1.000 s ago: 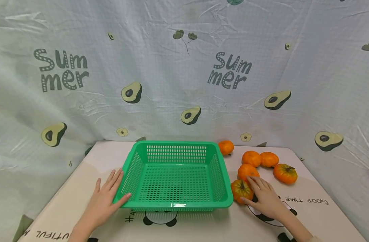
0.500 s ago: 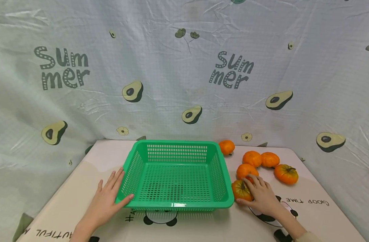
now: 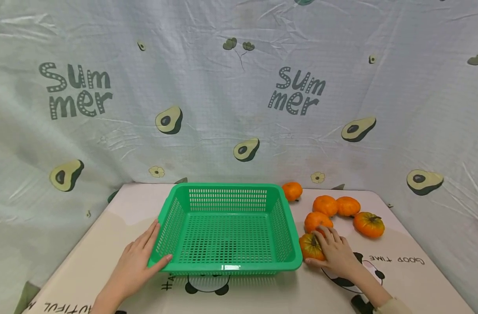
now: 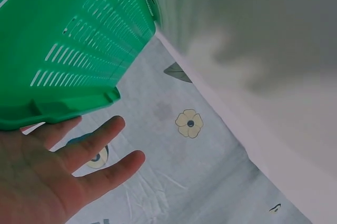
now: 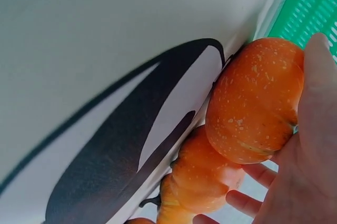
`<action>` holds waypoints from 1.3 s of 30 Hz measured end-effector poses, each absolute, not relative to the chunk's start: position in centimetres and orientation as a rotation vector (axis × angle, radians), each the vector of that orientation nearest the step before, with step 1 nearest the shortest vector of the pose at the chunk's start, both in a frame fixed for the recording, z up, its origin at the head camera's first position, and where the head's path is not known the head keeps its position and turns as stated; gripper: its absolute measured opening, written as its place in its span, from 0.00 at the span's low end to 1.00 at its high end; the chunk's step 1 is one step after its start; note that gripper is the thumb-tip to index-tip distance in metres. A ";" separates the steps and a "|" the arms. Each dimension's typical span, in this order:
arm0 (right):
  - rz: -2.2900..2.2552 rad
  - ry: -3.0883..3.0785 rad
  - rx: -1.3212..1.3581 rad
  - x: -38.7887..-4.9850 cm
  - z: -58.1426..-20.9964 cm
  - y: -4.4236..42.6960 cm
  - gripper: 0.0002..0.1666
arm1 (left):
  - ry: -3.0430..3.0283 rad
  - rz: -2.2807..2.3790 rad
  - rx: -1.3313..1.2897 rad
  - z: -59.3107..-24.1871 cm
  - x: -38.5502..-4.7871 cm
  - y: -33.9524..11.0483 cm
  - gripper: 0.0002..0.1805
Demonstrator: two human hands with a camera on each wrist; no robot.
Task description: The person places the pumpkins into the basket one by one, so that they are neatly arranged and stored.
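Observation:
A green plastic basket with slotted walls stands on the table, and its bottom is bare. Along its left rim lie the straight fingers of my left hand, with the thumb over the front corner. The left wrist view shows those fingers spread beside the basket. Against the basket's right side sits a small orange-green pumpkin, which my right hand grips from the right. In the right wrist view, thumb and fingers lie on either side of that pumpkin. Just behind it is another orange pumpkin.
Two orange pumpkins sit farther back, the left one touching the right one. An orange-green pumpkin lies to their right. One more pumpkin is by the basket's back right corner. A printed cloth hangs behind the table.
My right hand has moved slightly left and closed its fingers round the nearest pumpkin. The pumpkin behind it has shifted a little left. My left hand stays at the basket.

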State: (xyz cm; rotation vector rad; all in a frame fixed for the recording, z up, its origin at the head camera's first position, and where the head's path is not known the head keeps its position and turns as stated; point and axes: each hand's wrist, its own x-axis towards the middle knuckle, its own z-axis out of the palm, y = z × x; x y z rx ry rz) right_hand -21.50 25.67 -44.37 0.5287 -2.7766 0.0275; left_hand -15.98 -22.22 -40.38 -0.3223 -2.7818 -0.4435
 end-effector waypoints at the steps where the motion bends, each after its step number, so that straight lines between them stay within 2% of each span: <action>1: 0.027 -2.775 0.532 -21.5 -44.4 25.7 0.46 | -2.782 -0.441 -0.321 -40.4 -16.0 -22.2 0.44; 24: 0.145 -2.733 0.611 -21.9 -43.8 25.9 0.44 | -2.803 -0.468 -0.296 -40.3 -15.8 -22.1 0.44; 39: 0.358 -2.726 0.520 -21.8 -42.5 25.8 0.41 | -2.787 -0.435 -0.309 -40.1 -15.7 -22.1 0.43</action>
